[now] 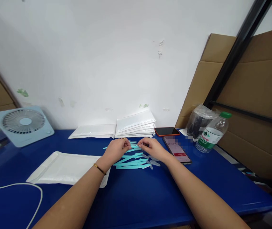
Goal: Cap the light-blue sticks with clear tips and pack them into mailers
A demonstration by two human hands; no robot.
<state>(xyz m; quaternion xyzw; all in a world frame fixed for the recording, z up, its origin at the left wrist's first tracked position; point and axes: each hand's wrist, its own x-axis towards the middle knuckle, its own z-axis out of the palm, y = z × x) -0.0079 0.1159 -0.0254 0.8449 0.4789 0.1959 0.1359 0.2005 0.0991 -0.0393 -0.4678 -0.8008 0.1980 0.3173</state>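
Observation:
My left hand (pixel 116 149) and my right hand (pixel 152 149) face each other over the middle of the blue table. Both have thumb and forefinger closed in a pinch, with a slim teal eyebrow razor (pixel 134 147) between them. The fingertips partly hide its ends, and a small part at the right fingertips is too small to make out. Below the hands several more teal eyebrow razors (pixel 130 164) lie in a loose pile, and some show just beyond the fingers. Several small translucent grey blade covers (pixel 155 163) lie at the pile's right side.
A white padded envelope (pixel 64 167) lies left, with more envelopes (pixel 136 124) stacked by the wall. Two phones, one lit (pixel 177 149) and one dark (pixel 167 131), lie right, near a water bottle (pixel 212 133) and a bagged dark item (pixel 196 122). A blue fan (pixel 24 124) stands far left.

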